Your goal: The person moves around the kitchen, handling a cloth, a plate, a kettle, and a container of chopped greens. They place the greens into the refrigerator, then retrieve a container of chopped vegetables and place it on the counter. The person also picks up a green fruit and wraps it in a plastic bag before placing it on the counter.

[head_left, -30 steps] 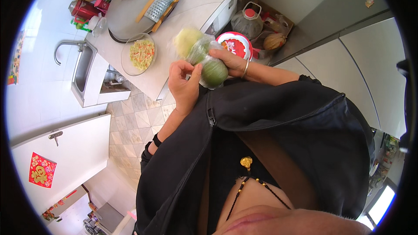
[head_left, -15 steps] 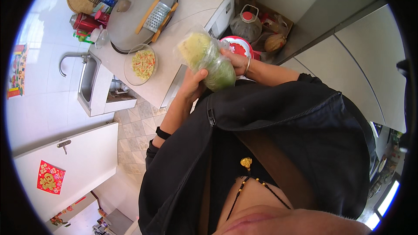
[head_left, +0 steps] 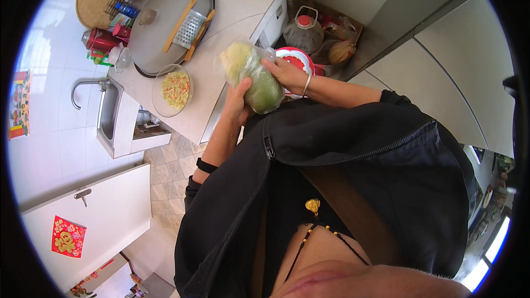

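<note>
Between both hands, in front of my body, is a large green fruit or gourd [head_left: 264, 89] wrapped in clear plastic. Its far end is pale yellow, and loose film stands out around that end; I cannot tell its exact kind. My left hand [head_left: 237, 102] clasps the near left side, thumb on top. On the right side my right hand [head_left: 288, 74] grips it, thumb lying over the film. To the left, a glass bowl [head_left: 156, 99] of shredded pale green and reddish strips stands on the counter [head_left: 216, 55].
A wood-framed metal grater [head_left: 190, 28] lies on a large grey lid [head_left: 156, 19]. Farther left is a sink [head_left: 110, 107] with a curved tap. Beyond my right hand are a red-and-white round basin [head_left: 301, 58] and a large clear jug [head_left: 303, 36] with a red cap.
The wrapped green piece and both hands have shifted slightly left in view, and it has turned a little. The counter and room have also shifted slightly left in view.
</note>
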### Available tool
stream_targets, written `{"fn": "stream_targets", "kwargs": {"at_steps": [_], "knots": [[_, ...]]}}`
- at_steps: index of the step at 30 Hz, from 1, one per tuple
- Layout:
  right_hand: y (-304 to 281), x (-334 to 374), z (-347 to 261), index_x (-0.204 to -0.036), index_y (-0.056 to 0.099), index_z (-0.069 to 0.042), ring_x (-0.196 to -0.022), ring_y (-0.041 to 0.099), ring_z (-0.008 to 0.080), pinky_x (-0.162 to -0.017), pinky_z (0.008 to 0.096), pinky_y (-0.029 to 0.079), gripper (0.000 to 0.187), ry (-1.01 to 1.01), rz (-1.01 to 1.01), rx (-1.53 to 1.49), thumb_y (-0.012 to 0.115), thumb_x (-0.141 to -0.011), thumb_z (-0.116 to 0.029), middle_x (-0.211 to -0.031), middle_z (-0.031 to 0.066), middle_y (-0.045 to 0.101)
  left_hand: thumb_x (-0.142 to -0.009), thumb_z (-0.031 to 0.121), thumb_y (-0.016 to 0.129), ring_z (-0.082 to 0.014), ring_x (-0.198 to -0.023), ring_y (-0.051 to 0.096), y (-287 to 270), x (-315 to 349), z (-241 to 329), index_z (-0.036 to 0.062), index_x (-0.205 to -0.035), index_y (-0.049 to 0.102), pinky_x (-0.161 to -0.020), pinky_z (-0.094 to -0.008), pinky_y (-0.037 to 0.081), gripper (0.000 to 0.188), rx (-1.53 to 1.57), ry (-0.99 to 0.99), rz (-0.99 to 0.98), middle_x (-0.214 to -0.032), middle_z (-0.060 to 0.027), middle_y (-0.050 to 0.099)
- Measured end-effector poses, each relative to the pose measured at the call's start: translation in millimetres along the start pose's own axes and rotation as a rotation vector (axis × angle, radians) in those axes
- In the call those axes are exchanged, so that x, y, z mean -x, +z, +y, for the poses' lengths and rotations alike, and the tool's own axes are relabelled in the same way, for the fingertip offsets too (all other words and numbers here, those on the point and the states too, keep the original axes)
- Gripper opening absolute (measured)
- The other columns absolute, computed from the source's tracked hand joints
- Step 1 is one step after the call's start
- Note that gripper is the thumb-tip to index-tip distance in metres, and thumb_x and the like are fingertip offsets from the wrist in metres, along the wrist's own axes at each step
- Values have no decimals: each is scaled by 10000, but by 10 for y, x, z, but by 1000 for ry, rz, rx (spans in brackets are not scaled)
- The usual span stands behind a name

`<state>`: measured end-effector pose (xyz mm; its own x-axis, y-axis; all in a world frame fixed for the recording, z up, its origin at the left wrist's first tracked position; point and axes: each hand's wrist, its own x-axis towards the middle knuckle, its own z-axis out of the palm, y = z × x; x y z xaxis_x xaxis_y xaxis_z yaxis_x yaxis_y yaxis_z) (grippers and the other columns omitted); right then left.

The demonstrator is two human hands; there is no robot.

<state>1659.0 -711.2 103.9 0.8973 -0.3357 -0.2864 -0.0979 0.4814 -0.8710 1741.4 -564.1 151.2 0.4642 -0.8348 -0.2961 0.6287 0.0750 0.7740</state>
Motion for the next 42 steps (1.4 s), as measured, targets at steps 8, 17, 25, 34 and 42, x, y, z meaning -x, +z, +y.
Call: {"fn": "stream_targets", "kwargs": {"at_steps": [8, 17, 25, 34, 42], "knots": [[137, 66, -154, -1359, 303, -71, -1181, 419, 180, -984, 315, 358, 522, 76, 12, -247, 461, -929, -321, -1282, 79, 437, -778, 144, 680, -224, -1063, 531, -41, -274, -55, 24, -1257, 417, -903, -355, 441, 559, -217, 22, 94, -1183, -101, 525], [0, -63, -257, -1268, 413, -48, -1094, 501, 156, -944, 302, 401, 738, -166, 130, 6, 795, -641, -129, -1164, 59, 544, -687, 147, 743, -235, -1051, 541, 78, -723, -300, 22, -1230, 398, -881, -350, 431, 656, -789, 268, 212, -1148, -115, 545], [-681, -636, -327, -1187, 503, -49, -989, 563, 153, -872, 310, 452, 534, -97, 136, -167, 745, -717, -130, -1103, 50, 588, -656, 264, 764, -453, -1186, 360, 369, -1196, -285, -39, -1376, 162, -979, -454, 334, 985, -1432, 356, 130, -1319, -344, 280], [-1717, -1577, -380, -1153, 538, -74, -1002, 588, 221, -918, 384, 457, 415, 71, 86, -842, 620, -840, -333, -1109, 84, 604, -762, 275, 687, -382, -1279, 317, -140, -2293, -48, 15, -1417, 142, -1025, -428, 313, 891, -980, 174, 47, -1357, -264, 341], [-2639, -2709, -1125, -1136, 556, -95, -1007, 579, 227, -926, 398, 444, 463, -37, 234, -733, 676, -786, -374, -1121, 81, 597, -666, 482, 734, -481, -1306, 191, -1556, -2720, -36, 13, -1424, 44, -1026, -519, 292, 1128, -1797, -569, 310, -1435, -314, 117]]}}
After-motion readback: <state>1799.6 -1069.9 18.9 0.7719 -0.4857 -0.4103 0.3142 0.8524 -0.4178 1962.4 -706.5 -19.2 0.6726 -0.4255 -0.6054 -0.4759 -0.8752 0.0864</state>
